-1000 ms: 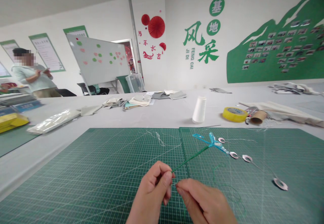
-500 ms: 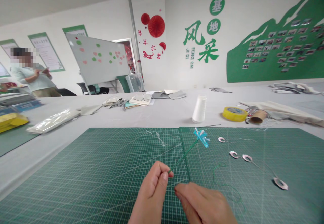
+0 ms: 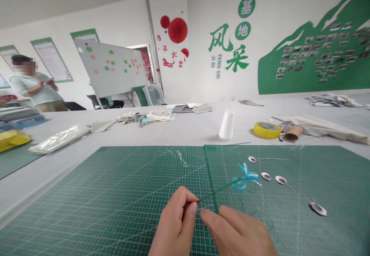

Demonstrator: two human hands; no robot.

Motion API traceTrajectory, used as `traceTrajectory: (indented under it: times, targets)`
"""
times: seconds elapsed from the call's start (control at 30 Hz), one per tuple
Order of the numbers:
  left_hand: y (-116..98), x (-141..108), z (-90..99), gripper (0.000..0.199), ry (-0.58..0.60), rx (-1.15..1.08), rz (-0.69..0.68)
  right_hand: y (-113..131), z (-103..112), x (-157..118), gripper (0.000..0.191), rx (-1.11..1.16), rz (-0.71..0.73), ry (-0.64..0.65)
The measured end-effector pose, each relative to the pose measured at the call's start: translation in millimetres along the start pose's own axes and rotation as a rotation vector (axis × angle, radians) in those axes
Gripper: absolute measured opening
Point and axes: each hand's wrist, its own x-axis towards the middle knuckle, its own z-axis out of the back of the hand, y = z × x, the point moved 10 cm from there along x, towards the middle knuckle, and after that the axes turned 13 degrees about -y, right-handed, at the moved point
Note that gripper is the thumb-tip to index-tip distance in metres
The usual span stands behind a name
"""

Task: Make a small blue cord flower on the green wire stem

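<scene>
Bright, even indoor light filled the room, with glare on the plastic-wrapped packet [image 3: 60, 138], slight blur on the hands [image 3: 237, 231], and wide-angle stretching toward the edges.

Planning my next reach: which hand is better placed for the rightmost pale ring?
Right, I'd judge: the right hand is nearer that rightmost pale ring, while the left hand pinches the green stem.
</scene>
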Motion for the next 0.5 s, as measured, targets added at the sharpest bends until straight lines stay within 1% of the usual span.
traceTrajectory:
  times: [0.1,0.23,0.43,0.5]
  targets:
    - [-3.7,-2.3,-3.6,0.015,0.021,0.042,-0.062,-9.2,6.5,0.2,0.025,0.031,-0.068,-0.023]
    - [-8.9,-5.8,-9.3,0.015,0.065,0.066,-0.142,-21.1,9.9,-2.7,0.021,0.111,-0.172,-0.034]
    - [-18.3,-12.6,-16.1,0.017,0.093,0.081,-0.257,-29.4,3.7,-5.9,0.018,-0.032,-0.169,-0.02]
    - [-18.7,-14.4,-18.9,0.017,0.101,0.077,-0.272,-29.6,2.5,-6.2,0.019,-0.068,-0.157,-0.013]
